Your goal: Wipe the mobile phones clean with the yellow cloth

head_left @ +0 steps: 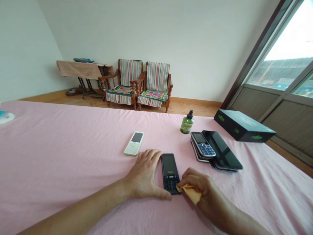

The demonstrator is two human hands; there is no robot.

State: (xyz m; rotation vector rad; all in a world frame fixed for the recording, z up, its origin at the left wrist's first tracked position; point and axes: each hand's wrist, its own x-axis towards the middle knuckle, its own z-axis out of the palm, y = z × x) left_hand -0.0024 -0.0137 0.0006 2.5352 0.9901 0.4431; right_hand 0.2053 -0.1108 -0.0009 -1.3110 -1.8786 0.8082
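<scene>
A dark keypad phone (170, 171) lies face up on the pink sheet, its screen end pointing away from me. My left hand (145, 176) braces it from the left, fingertips at the top corner and thumb along the bottom edge. In my right hand (201, 189) a small yellow cloth (192, 193) is pinched, and its edge touches the lower right of the keypad. Just beyond my left fingers rests a white keypad phone (134, 143).
To the right, a blue keypad phone (203, 145) lies on a stack beside a black tablet (223, 150). Behind them stand a green spray bottle (187, 123) and a black box (244, 125). Two wooden chairs (156, 80) and a cloth-covered table (78, 68) line the far wall.
</scene>
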